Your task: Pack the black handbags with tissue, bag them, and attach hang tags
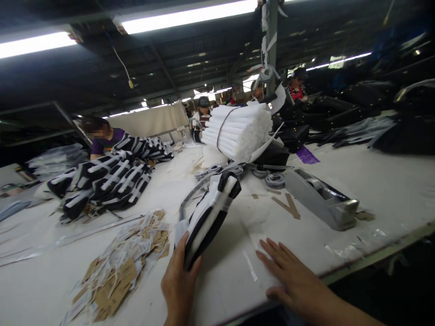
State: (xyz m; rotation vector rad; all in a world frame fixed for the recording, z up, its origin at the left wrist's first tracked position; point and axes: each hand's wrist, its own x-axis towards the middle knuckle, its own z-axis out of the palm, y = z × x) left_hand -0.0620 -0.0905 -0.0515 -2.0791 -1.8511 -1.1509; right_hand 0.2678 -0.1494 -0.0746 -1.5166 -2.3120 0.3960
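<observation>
My left hand (180, 278) grips the near end of a folded black fabric piece with white strips (212, 210). The piece is tilted, with its far end raised toward the upper right; its exact kind cannot be made out. Fingers spread and palm down, my right hand (288, 271) is over the white table (231, 290) near its front edge, holding nothing. Whether it touches the surface is unclear. A loose heap of brown and white paper tags with strings (125, 267) lies left of my left hand.
A grey tape dispenser (321, 197) stands at right, near tape rolls (274, 180). Behind is a tied bundle of white rolls (238, 129). Similar black-and-white pieces (112, 176) are heaped at left beside a person in purple (108, 138). Black items (333, 108) are piled at back right.
</observation>
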